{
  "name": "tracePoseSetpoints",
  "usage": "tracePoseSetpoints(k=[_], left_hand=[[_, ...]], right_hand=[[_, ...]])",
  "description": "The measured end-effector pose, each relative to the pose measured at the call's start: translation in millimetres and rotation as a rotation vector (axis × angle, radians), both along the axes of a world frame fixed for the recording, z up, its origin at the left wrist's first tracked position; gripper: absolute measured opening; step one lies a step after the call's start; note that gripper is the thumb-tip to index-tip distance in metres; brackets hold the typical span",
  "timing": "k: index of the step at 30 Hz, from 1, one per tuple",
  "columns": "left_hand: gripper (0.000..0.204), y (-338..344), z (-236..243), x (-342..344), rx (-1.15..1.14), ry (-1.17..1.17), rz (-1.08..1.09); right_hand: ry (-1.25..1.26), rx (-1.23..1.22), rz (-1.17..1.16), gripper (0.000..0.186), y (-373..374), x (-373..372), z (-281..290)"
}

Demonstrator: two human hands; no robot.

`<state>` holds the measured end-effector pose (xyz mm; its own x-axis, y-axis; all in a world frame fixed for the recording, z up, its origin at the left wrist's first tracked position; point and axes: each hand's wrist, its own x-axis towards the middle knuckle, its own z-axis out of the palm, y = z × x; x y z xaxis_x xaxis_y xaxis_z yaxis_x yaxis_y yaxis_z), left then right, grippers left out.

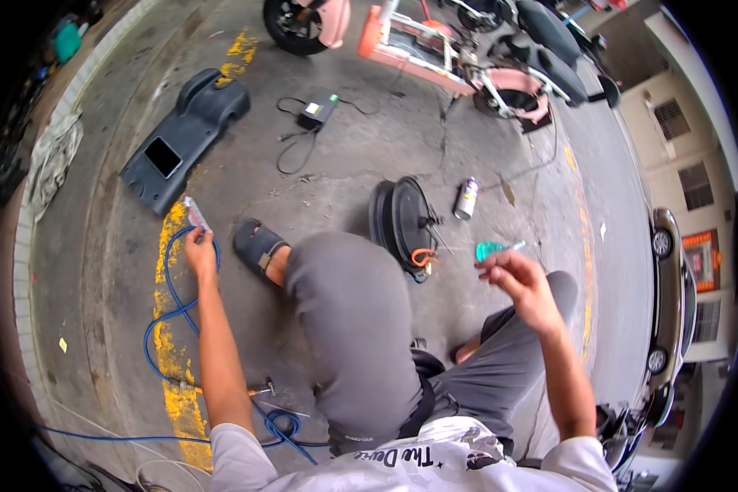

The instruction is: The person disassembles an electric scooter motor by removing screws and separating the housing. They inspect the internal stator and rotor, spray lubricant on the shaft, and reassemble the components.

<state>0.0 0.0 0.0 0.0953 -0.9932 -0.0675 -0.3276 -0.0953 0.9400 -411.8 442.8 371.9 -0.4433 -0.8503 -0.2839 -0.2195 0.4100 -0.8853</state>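
My left hand [199, 252] reaches out on the left with its fingers closed on the end of a small white-and-red tube [196, 215]. A blue air hose [169, 271] loops on the ground beside that hand. On the right, my right hand [523, 287] is raised above my knee, thumb and fingers curled together; whatever they may hold is too small to make out. Just beyond its fingertips shows a clear green object [489, 249] with a pale, thin end. Between my hands, ahead of my knee, a black hub-motor wheel [402, 221] with orange cables stands on edge.
A spray can [466, 198] lies right of the wheel. Farther off are a charger [318, 108] with cables and a dark plastic scooter panel [189, 135] carrying a phone [163, 157]. A partly stripped pink scooter [435, 61] stands at the back. A brass-ended hose fitting [258, 390] lies near my left forearm.
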Motion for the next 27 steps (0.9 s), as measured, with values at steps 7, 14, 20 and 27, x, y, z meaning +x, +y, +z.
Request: tracePoseSetpoints(k=[7, 14, 20, 27], left_hand=[[0.033, 32.7, 301.1, -172.0, -0.299, 0.153, -0.502], [0.033, 123.7, 468.3, -266.5, -0.476, -0.177, -0.962], [0.035, 166.3, 294.6, -356.4, -0.288, -0.183, -0.807], [0.06, 269.0, 78.8, -372.0, 0.63, -0.032, -0.404]], right_hand=[[0.252, 0.139, 0.133, 0.026, 31.6, -129.9, -53.5], [0.3, 0.227, -0.11, 0.03, 39.6, -178.2, -223.0], [0.232, 0.177, -0.241, 0.033, 28.7, -160.2, -253.5], [0.358, 0.136, -0.198, 0.039, 34.2, -153.9, -235.3]])
